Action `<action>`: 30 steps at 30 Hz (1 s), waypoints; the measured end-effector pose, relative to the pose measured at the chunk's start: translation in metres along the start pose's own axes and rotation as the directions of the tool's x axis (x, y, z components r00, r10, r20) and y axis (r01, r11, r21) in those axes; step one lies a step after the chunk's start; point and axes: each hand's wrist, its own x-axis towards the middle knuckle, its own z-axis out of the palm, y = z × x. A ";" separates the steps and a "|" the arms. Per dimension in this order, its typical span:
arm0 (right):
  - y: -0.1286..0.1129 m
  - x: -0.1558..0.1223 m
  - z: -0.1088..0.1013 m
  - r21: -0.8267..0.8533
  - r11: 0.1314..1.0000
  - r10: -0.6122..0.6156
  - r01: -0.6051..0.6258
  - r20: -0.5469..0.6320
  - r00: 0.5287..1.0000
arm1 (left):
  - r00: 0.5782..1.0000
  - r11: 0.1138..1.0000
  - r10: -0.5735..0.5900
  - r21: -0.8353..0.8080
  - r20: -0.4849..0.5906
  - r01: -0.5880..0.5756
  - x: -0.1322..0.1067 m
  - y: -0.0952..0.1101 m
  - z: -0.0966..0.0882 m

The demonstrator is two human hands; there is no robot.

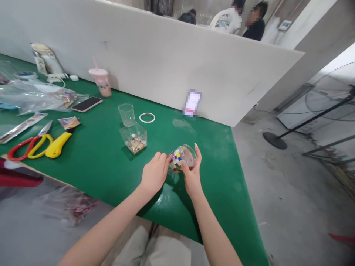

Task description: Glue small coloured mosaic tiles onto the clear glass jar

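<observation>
Just below mid-frame, both hands cradle a part-tiled glass globe (185,155) over the green table (105,166).
Left hand (154,173) curls closed on the side covered with small glossy coloured squares (175,160). Right hand (191,176) grips the smooth bare glass, fingers partly spread. Roughly half looks untiled. Loose tiles (135,145) sit in a clear angular dish (124,130) at centre-left.

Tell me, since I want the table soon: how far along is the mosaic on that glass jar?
Partway. Done: coloured tiles cover the glass jar on the side by the left hand. In hand: both hands grip the jar, the right hand on its other side. Left: the rest is bare glass, and loose tiles lie in the clear box.
</observation>
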 end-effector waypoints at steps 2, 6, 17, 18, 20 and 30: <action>0.001 0.000 -0.001 -0.002 1.000 0.026 -0.026 -0.001 1.000 | 0.997 1.000 0.013 -0.016 -0.074 -0.015 0.000 -0.002 0.002; 0.000 0.001 0.000 0.049 0.992 0.113 -0.113 -0.001 0.994 | 0.969 0.997 0.034 -0.063 -0.246 -0.051 -0.001 -0.007 0.004; 0.005 0.003 -0.003 0.254 0.941 0.193 -0.224 0.142 0.971 | 0.947 0.903 -0.135 -0.431 -0.290 -0.004 0.000 -0.017 0.007; 0.005 0.002 -0.003 0.256 0.941 0.190 -0.221 0.142 0.971 | 0.954 0.885 -0.127 -0.466 -0.271 -0.014 0.000 -0.016 0.010; 0.005 0.000 -0.001 0.240 0.948 0.180 -0.209 0.138 0.974 | 0.963 0.860 -0.110 -0.509 -0.245 -0.031 -0.002 -0.014 0.014; 0.003 -0.002 0.002 0.191 0.960 0.186 -0.203 0.099 0.977 | 0.975 0.811 -0.089 -0.583 -0.203 -0.048 -0.007 -0.009 0.016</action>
